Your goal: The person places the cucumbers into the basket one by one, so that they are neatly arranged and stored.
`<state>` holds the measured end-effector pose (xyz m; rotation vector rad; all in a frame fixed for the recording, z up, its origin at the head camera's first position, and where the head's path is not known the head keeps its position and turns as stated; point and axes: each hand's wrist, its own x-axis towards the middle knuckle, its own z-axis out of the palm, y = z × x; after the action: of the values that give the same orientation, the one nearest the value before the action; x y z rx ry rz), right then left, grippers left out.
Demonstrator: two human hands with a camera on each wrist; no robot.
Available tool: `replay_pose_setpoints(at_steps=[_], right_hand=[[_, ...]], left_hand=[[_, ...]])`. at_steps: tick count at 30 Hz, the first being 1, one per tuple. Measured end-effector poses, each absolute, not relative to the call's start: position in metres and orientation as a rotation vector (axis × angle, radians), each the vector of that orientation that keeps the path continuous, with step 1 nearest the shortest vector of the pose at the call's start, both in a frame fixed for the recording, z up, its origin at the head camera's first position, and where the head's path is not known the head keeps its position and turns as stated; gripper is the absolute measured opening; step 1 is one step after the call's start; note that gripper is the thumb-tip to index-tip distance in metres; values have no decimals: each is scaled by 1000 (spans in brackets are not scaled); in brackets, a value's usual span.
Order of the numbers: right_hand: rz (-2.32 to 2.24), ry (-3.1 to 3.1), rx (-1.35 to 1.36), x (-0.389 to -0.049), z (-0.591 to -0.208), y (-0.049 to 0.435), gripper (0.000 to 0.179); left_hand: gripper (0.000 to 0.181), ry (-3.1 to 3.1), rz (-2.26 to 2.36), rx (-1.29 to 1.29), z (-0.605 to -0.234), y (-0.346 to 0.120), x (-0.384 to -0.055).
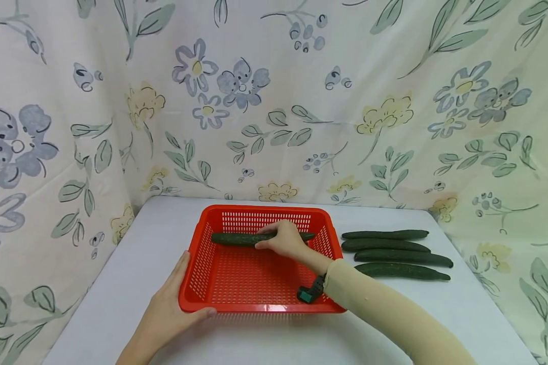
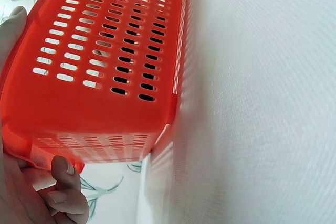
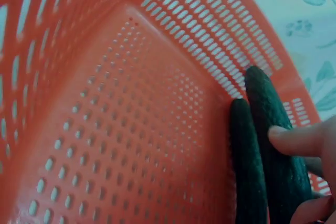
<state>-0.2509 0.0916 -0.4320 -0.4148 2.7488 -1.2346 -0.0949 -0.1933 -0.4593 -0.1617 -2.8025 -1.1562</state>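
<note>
My right hand (image 1: 284, 240) reaches into the red plastic basket (image 1: 266, 307) and grips a dark green cucumber (image 1: 233, 240) along its far side. In the right wrist view, the thumb presses on this cucumber (image 3: 262, 95), while a second cucumber (image 3: 242, 145) lies right beside it on the basket floor. My left hand (image 1: 166, 309) holds the basket's near left corner, its thumb along the front rim and its fingers at the left side. Bent fingertips show against the rim in the left wrist view (image 2: 65, 174).
Several more cucumbers (image 1: 402, 256) lie side by side on the white table (image 1: 150, 228), right of the basket. Flowered cloth (image 1: 274, 101) hangs behind the table and at both sides. A small dark device (image 1: 310, 291) is worn on the right wrist.
</note>
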Motion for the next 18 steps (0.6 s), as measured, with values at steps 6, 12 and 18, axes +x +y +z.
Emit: replay_pose_setpoints(at_steps=[6,12,18], right_hand=[[-1218,2745,-401,-254,-436,89,28],[-1185,2714,-381,-253,-437,88,28],[-1092,2740,-409,-252,-437,89,28]], left_hand=[[137,-2810,-1170,-154,-457,-193,-95],[137,-2805,-1168,-151,-458,-193,-95],[137,-2796,-1156,-178,-458,-193,-94]])
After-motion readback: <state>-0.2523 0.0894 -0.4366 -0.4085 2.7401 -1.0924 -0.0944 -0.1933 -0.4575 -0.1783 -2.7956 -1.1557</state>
